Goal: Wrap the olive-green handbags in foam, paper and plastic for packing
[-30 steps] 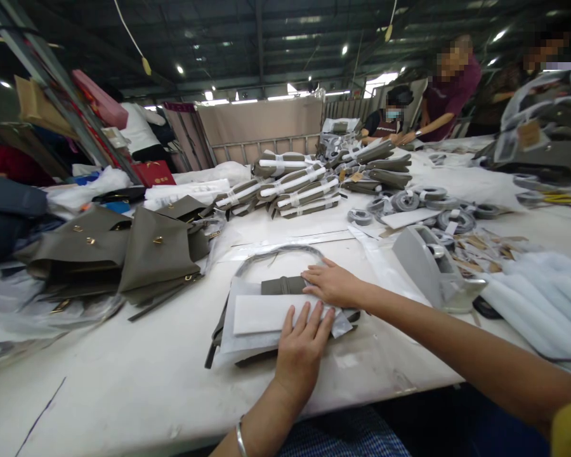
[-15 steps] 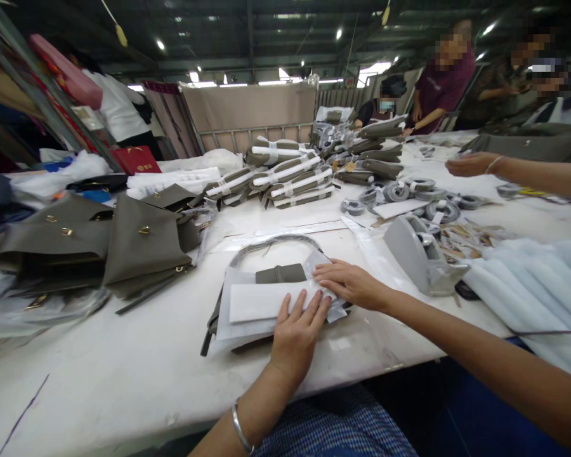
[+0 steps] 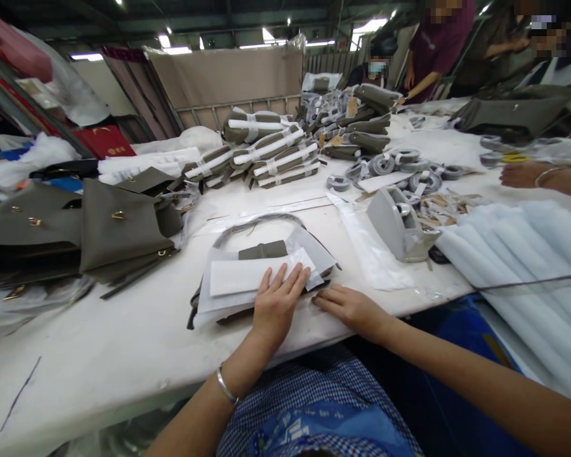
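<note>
In front of me lies a folded olive-green bag (image 3: 264,251) with a wrapped strap (image 3: 266,219) arched behind it. A thin translucent sheet (image 3: 208,311) covers much of the bag, and a white padded strip (image 3: 235,278) rests on top. My left hand (image 3: 278,301) lies flat with fingers apart, pressing on the strip's right end. Just beyond the bag's lower right corner is my right hand (image 3: 354,311), low over the tabletop. Its fingers are bent and held together; whatever is under the fingertips is hidden.
Olive bags (image 3: 118,228) stand at the left. Wrapped bundles (image 3: 276,155) are stacked at the back. Coiled straps (image 3: 380,164), a grey tape dispenser (image 3: 394,225) and white padding sheets (image 3: 518,254) lie rightward. A co-worker's hand (image 3: 528,174) reaches in from the right.
My right hand has left the sheet's right side and come down toward the table's front edge. My left hand stays on the strip. The co-worker's hand has lowered, and the view has shifted.
</note>
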{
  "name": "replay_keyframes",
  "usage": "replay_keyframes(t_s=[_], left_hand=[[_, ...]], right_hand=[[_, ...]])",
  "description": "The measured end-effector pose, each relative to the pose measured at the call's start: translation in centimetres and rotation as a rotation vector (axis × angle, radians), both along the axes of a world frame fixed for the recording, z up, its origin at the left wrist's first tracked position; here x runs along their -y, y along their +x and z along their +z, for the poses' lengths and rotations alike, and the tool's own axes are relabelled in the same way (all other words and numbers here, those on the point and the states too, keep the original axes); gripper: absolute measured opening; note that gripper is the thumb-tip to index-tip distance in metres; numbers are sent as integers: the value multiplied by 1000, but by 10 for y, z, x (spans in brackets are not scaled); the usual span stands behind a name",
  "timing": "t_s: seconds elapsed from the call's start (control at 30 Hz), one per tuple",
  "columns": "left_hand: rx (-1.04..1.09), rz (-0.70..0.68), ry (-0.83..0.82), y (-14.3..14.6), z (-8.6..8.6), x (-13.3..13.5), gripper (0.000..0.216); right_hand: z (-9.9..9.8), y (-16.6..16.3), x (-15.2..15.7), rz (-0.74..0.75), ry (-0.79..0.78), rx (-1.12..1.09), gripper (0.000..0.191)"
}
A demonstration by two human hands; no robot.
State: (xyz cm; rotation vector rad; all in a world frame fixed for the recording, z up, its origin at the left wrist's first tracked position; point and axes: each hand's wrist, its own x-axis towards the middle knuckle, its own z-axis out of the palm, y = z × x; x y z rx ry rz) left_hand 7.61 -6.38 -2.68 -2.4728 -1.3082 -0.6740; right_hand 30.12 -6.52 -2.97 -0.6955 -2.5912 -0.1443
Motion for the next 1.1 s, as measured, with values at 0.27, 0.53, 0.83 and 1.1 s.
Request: replay_keyframes(t_s=[0.27,0.53,0.83,1.1], left_hand=[[-17,7,31,0,2,0,50],[-47,12,57,-1,2,0,55],[-50,16,66,-2,4,1,52],[-72,21,22,-1,6,2,54]], right_hand=[[-3,-3,-5,-63,-4,-137,25],[1,6,6,-22,42,-151,27],[-1,19,28,5,70,-166,32],[10,17,34,-7,55,-202,27]])
